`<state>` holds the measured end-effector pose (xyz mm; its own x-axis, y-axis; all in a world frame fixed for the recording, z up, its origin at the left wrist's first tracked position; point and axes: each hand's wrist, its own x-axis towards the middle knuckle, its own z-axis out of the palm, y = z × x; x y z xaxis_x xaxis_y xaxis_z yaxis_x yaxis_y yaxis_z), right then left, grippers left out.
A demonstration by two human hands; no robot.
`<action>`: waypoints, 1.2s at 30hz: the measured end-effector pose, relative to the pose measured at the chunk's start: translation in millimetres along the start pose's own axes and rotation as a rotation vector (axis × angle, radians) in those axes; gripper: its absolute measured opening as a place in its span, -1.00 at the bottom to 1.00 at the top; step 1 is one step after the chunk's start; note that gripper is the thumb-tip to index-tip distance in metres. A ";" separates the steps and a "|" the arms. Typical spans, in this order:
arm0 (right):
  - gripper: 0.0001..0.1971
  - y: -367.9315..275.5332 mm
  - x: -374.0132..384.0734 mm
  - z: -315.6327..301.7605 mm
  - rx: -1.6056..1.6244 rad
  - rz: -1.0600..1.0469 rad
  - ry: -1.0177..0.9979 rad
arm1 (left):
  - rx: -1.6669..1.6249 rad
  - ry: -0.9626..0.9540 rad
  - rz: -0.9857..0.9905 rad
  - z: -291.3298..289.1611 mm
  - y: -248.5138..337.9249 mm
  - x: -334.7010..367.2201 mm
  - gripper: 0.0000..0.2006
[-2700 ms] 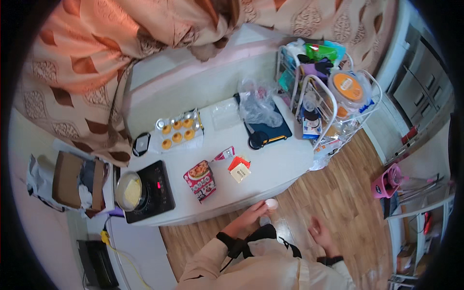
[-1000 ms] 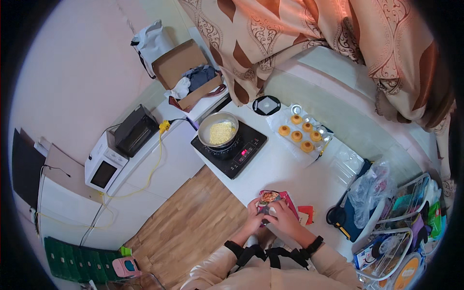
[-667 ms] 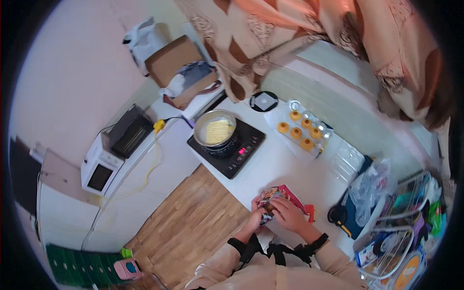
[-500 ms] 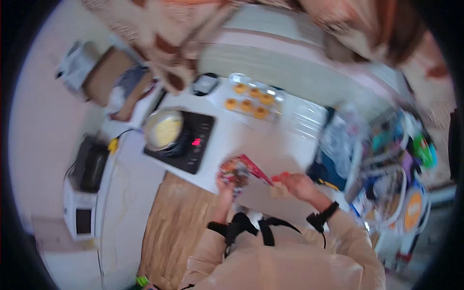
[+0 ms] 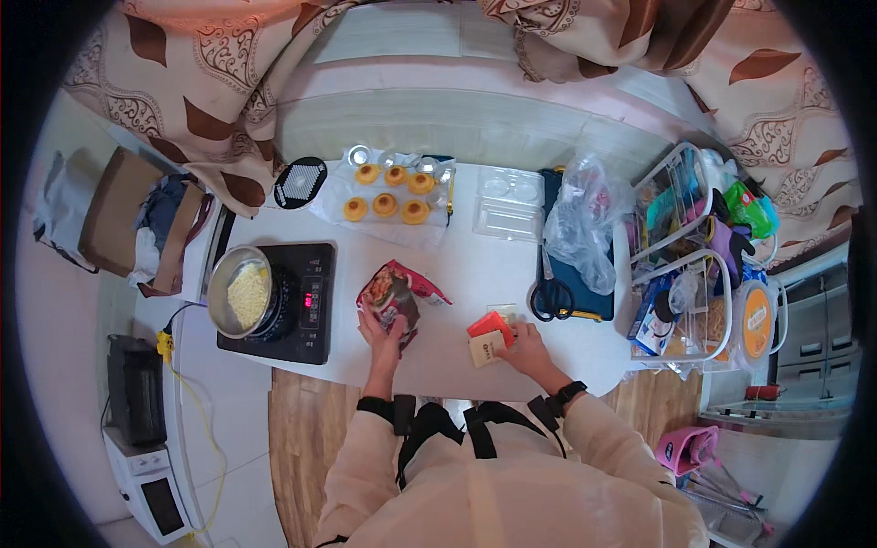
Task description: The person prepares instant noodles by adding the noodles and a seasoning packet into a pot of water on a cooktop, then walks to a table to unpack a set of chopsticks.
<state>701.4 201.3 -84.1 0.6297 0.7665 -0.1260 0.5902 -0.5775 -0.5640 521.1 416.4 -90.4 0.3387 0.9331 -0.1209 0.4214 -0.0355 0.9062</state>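
My left hand (image 5: 382, 342) is closed around a crumpled red noodle packet (image 5: 395, 290), its torn side showing a dull silvery lining. Over the table's front part, my right hand (image 5: 530, 353) pinches the edge of small flat sachets: a red sachet (image 5: 491, 324) and a cream sachet (image 5: 485, 349). A paler clear sachet (image 5: 501, 311) shows just behind them. To the left, a pale block of noodles (image 5: 248, 296) lies in a metal pot (image 5: 216, 294) on a black induction cooker (image 5: 315, 331) with a lit red display.
Several egg tarts (image 5: 385, 204) sit on white paper at the back. Right of them are a clear plastic tray (image 5: 508, 219), black scissors (image 5: 552, 299) and a plastic bag (image 5: 589, 228). A full white wire rack (image 5: 671, 256) stands at the right; a cardboard box (image 5: 128, 215) at the left.
The view has swung level and sharpened. My right hand has brought the sachets down to the tabletop and spread them a little. My left hand still grips the packet.
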 end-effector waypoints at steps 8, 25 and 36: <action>-0.53 13.9 16.4 12.6 -0.123 0.088 -0.169 | -0.217 -0.183 -0.076 -42.6 -10.5 -83.9 -0.69; -0.76 -178.4 6.5 -60.2 0.488 -0.522 -0.652 | -0.426 -0.245 -0.011 -98.7 90.8 -109.7 -0.84; -0.91 -294.2 -25.2 6.8 0.395 -1.042 -0.416 | 0.156 -0.144 0.308 -222.5 76.5 -129.3 -0.86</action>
<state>508.4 353.8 79.5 -0.3169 0.8898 0.3284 0.4781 0.4489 -0.7549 322.3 372.6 84.7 0.5794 0.8109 0.0819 0.4011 -0.3712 0.8375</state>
